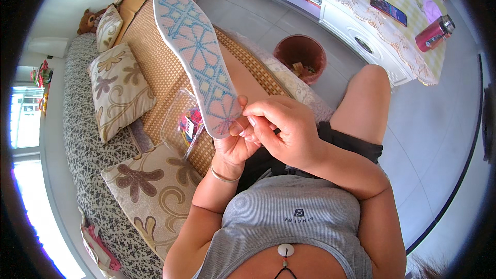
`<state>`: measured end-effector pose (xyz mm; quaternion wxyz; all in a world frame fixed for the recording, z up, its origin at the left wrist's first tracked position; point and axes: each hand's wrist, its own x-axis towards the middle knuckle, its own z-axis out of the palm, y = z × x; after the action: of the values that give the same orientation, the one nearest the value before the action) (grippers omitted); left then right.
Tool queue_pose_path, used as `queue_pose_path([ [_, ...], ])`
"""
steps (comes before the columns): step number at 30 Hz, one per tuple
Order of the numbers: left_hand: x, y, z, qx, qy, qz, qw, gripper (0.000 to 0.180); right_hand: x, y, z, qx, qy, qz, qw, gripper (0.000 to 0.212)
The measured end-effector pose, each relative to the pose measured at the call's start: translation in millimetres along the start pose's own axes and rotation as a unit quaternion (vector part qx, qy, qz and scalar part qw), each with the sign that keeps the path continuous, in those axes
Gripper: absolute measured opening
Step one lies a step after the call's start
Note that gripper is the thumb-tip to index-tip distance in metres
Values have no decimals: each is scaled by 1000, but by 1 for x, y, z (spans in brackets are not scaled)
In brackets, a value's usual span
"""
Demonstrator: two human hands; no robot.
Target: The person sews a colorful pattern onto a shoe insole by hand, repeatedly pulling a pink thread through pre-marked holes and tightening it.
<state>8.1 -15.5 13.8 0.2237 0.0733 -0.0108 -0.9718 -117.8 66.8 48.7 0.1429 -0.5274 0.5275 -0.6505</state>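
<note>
An embroidered insole, white-edged with a pale pink face and blue lattice and flower stitching, slants up and away from me. My left hand is closed on its near, narrower end, with the thumb side by the right edge and part of the palm beneath. Beside that edge, my right hand pinches a thin needle between thumb and forefinger. The needle reaches over purple stitching at the near end. Whether thread runs from it is too fine to make out.
A clear plastic box with colourful thread bundles lies on the woven seat mat. Patterned cushions are on the left. A brown bin stands on the floor. The cloth-covered table holds a phone and red flask.
</note>
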Motion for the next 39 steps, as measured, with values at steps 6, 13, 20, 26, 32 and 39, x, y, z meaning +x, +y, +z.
queue_pose_path([
  [6, 1, -2, 0, 10, -22, -1, 1000, 41, -2, 1, 3, 1, -8, 9, 1000, 9],
  [13, 1, -2, -1, 33, -11, 9, 999, 42, -1, -1, 1, -14, -12, 2, 1000, 10],
  [20, -1, -3, 11, 166, 54, 58, 983, 29, 0, 0, -6, -12, -26, 40, 999, 6],
  [26, -6, -1, 11, 269, 57, 69, 959, 18, -9, 12, -17, 269, -59, 228, 934, 5],
  [32, -8, -10, 24, 365, 57, 130, 920, 19, -14, 25, -25, 276, -88, 243, 926, 8],
  [39, -11, -10, 29, 444, 86, 188, 872, 19, -9, 28, -26, 60, 59, 80, 993, 18],
])
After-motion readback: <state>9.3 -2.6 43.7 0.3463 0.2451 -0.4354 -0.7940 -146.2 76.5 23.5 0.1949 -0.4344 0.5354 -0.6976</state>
